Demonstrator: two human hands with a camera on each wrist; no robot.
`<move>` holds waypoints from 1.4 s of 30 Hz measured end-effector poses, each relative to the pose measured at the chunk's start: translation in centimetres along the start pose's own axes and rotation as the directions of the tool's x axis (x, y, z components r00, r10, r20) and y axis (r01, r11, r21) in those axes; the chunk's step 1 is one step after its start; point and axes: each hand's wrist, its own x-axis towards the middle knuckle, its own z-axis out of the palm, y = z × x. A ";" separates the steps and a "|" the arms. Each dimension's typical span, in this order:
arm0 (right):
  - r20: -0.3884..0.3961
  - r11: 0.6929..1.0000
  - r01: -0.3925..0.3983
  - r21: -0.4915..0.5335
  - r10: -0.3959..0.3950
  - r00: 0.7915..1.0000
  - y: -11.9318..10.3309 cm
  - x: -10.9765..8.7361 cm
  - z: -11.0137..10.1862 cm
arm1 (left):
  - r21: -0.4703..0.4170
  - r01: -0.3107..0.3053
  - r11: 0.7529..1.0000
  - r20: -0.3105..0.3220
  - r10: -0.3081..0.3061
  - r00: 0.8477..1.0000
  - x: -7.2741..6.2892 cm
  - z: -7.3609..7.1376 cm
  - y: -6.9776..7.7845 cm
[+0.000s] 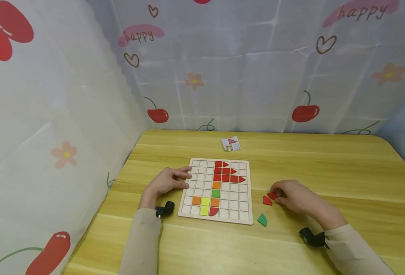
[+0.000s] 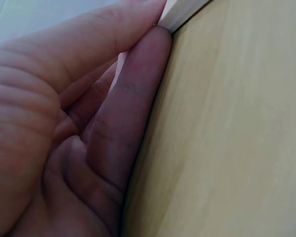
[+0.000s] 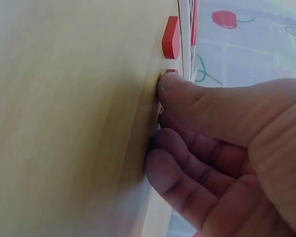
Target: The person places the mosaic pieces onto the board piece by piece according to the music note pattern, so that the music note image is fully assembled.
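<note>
A pale wooden grid board [image 1: 235,204] lies on the table, with red, orange, yellow and green tiles set in some squares. At its left edge rests my left hand [image 1: 168,179], fingertips and thumb touching the rim; the left wrist view shows them at the board's side [image 2: 180,15]. To the right of the board, my right hand [image 1: 293,196] pinches a small red piece [image 1: 272,196] at the tabletop, mostly covered by the thumb in the right wrist view. Close beside it lies a red quarter-circle piece [image 1: 267,200]. Nearer me is a green quarter-circle piece [image 1: 262,220].
Behind the board lies a small picture card [image 1: 231,143] showing a coloured pattern on a grid. The wooden table [image 1: 343,172] meets a printed curtain [image 1: 243,88] at the back, and another sheet hangs along the left.
</note>
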 end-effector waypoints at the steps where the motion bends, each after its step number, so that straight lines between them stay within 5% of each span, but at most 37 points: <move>1: -0.001 1.000 -0.010 0.002 0.010 1.000 0.0 0.0 0.0 | -0.002 0.000 1.000 0.001 0.000 1.000 0.0 0.0 0.0; 6: -0.010 1.000 -0.014 -0.017 0.014 1.000 0.1 -0.1 -0.2 | -0.001 -0.002 1.000 -0.002 0.002 1.000 0.1 -0.1 0.1; 15: 0.025 0.994 0.092 -0.054 -0.091 0.996 0.3 -0.6 -0.7 | -0.002 -0.001 1.000 -0.003 0.001 1.000 0.1 0.0 0.1; 25: 0.030 0.999 0.023 -0.023 -0.022 0.999 0.3 -0.2 -0.5 | 0.009 -0.001 1.000 -0.008 0.001 1.000 0.1 0.0 -0.1; 35: 0.033 0.992 0.111 -0.053 -0.109 0.993 0.2 -0.1 -0.3 | 0.009 -0.010 1.000 -0.010 0.010 1.000 0.0 0.1 0.0; 42: 0.033 0.995 0.079 -0.065 -0.077 0.996 -0.1 -0.1 -0.2 | 0.001 -0.008 1.000 -0.008 0.008 1.000 0.0 0.1 0.0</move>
